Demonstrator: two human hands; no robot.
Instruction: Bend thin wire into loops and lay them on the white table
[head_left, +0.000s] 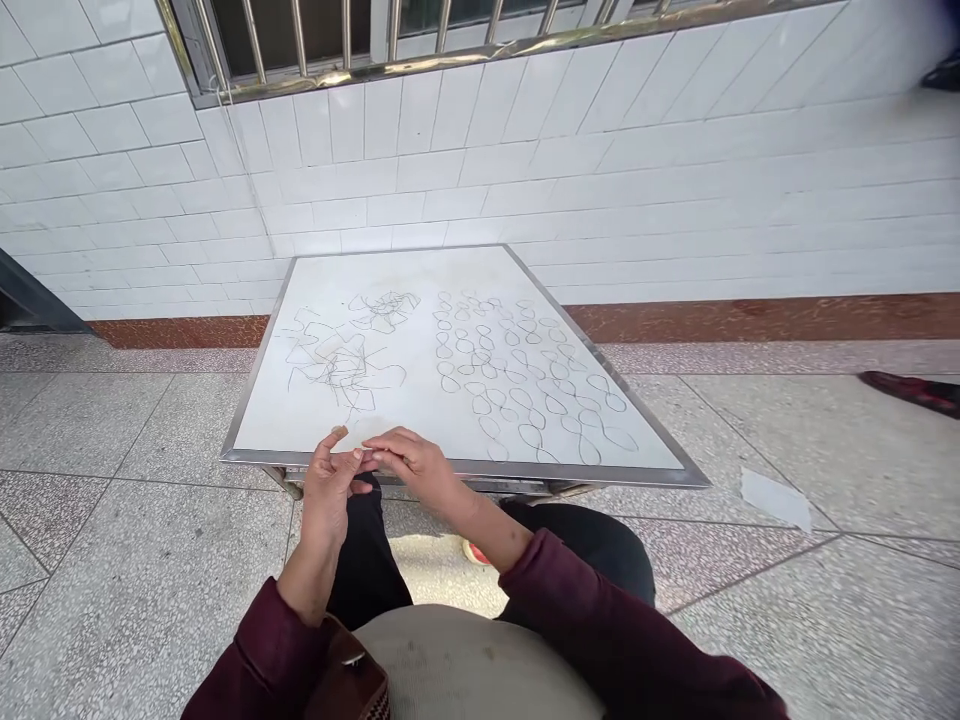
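Over the near edge of a white board-topped table, my left hand [330,485] and my right hand [416,462] meet with their fingertips pinched close together. Between them is what looks like a thin wire, mostly hidden by the fingers. My left index finger points up, apart from the pinch. Beyond my hands lies a loose tangle of bent thin wires [341,365], with a smaller wire pile [390,305] behind it. On the right half of the table, rows of wires twisted into figure-eight loops [532,420] lie flat.
The white table [420,430] has a grey metal rim and stands against a white tiled wall [450,190]. Above is a barred window [397,40]. My knees are under the near edge. A white scrap [776,498] lies on the floor at right, and a person's dark red shoe [911,390] shows beyond.
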